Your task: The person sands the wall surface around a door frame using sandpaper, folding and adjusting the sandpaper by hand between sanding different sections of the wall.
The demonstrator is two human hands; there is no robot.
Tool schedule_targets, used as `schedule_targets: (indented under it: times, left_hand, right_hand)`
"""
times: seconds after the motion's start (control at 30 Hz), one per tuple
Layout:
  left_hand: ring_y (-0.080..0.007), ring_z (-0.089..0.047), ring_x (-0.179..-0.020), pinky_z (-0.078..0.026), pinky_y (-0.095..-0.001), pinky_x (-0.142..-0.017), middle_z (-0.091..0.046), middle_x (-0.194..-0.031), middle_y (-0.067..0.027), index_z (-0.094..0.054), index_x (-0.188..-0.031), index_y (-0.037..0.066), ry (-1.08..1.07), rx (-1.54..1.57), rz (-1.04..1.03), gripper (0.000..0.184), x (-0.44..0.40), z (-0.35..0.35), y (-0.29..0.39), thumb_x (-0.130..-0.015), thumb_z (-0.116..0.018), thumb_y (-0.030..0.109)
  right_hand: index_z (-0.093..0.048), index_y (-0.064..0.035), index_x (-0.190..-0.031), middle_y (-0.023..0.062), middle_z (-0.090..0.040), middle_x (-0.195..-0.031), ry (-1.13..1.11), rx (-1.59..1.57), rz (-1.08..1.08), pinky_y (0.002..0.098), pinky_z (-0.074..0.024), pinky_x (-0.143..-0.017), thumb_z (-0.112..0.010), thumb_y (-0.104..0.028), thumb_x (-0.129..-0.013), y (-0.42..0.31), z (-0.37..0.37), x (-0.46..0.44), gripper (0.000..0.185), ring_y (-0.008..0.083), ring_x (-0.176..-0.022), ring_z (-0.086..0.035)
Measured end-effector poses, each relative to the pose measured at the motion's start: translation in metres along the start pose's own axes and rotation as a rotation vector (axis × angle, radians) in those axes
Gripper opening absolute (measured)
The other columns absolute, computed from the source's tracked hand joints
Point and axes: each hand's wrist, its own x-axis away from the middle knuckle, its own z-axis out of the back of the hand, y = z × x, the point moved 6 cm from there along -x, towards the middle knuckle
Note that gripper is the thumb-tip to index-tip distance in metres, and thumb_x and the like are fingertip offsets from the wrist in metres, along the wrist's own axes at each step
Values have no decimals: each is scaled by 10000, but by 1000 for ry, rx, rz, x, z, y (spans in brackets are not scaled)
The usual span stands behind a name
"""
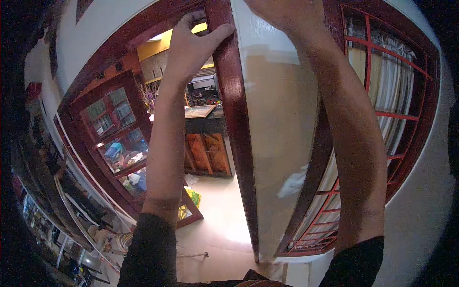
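Both my arms reach up, in dark short sleeves. My left hand (pixel 195 45) is at the top of the dark red door frame post (pixel 233 91), its thumb against the post's face and its other fingers bent behind or beside it, partly hidden. My right hand (pixel 291 12) is at the top edge of the view, over the upper part of the pale glossy wall panel (pixel 277 119); its fingers are cut off by the frame, so what they touch cannot be seen.
An open red door with glass panes (pixel 112 112) stands at the left. Through the doorway are a counter (pixel 208 153) and a bright floor (pixel 220 205). A red-barred window with curtains (pixel 392 76) is on the right. Cluttered items lie at the lower left.
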Motion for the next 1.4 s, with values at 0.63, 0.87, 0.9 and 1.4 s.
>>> schedule_targets:
  times: [0.63, 0.87, 0.9, 1.4]
  left_hand:
    - [-247, -670, -933, -513, -336, -873, -688, -1047, -188, -623, -1099, -106, 77, -78, 6, 650, -3, 1, 4, -697, -785, 378]
    - [-294, -618, -1116, -457, -378, -988, -651, -1169, -221, -600, -1201, -88, 101, -288, 59, 785, -1, -2, 9, -691, -808, 471]
    - [-294, -618, -1116, -457, -378, -988, -651, -1169, -221, -600, -1201, -88, 100, -293, 63, 785, -3, -1, 3, -691, -808, 471]
    - [-268, -656, -992, -506, -366, -884, -670, -1094, -193, -562, -1211, -22, 204, 45, 29, 691, 23, -24, -1, -731, -795, 416]
  right_hand:
    - [-503, -130, -1357, 172, -475, -1411, 102, 11, 45, 549, -214, -1121, -543, -405, -906, 0, -1, 1, 530, 291, -1358, -385]
    - [-487, -136, -1371, 172, -466, -1418, 55, 14, 19, 548, -218, -1122, -543, -400, -904, 3, -3, 1, 539, 292, -1354, -386]
    - [-486, -136, -1371, 172, -467, -1416, 70, 8, 23, 548, -222, -1121, -546, -395, -903, 2, -2, 1, 539, 293, -1350, -389]
    - [-478, -146, -1382, 161, -449, -1433, 28, 6, 8, 558, -200, -1126, -558, -399, -902, -1, -1, 0, 549, 289, -1367, -362]
